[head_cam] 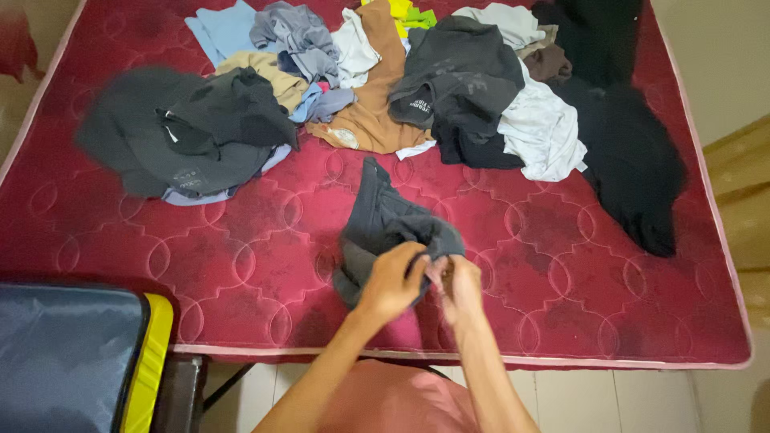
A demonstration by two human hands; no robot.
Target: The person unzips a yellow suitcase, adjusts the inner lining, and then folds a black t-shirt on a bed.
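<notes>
Head view: both hands work at a dark grey garment [383,228] lying near the middle of the bed's near edge, on the red quilted mattress [241,265]. The left hand [393,281] has its fingers curled closed over the garment's bunched near end; the right hand [457,285] pinches the same fold beside it, fingers nearly shut on the cloth. The rest of the garment trails away toward the far edge.

The step in hand looks like gathering or folding this one piece. The next move would seem to call for a firm grip at both hands and a flat stretch of mattress beside it.

Counted: one garment in hand, one mattress, one blue case with a yellow rim [80,353] at the near left corner. Along the far edge lies one heap of clothes [449,88]; perhaps a dozen pieces, though overlap makes a true count impossible. A black garment [634,160] sprawls toward the right edge.
</notes>
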